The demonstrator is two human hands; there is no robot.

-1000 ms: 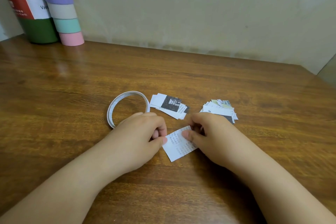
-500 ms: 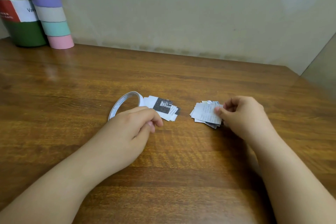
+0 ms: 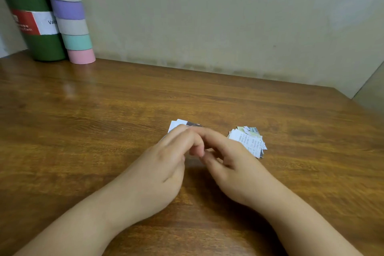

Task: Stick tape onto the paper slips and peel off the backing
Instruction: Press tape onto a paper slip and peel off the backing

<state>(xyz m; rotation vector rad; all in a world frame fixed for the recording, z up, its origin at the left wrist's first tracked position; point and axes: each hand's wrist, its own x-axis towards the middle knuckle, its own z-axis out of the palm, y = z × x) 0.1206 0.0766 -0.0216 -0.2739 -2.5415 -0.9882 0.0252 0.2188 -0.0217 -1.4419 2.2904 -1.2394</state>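
Note:
My left hand [image 3: 164, 164] and my right hand [image 3: 232, 164] meet at the middle of the wooden table [image 3: 104, 131], fingertips together and fingers curled. Whatever lies between the fingers is hidden. Just beyond my left fingers, a small pile of paper slips [image 3: 176, 125] peeks out, mostly covered. A second pile of printed slips [image 3: 249, 141] lies beside my right hand, on its far right side. The white tape ring is out of sight.
A green bottle [image 3: 35, 27] and a stack of pastel tape rolls [image 3: 72, 21] stand at the back left against the wall. The table's right edge [image 3: 357, 108] runs close to the right pile.
My right hand left the right pile and came in to meet my left hand. The tape ring, visible before beside my left hand, no longer shows. The camera view shifted right.

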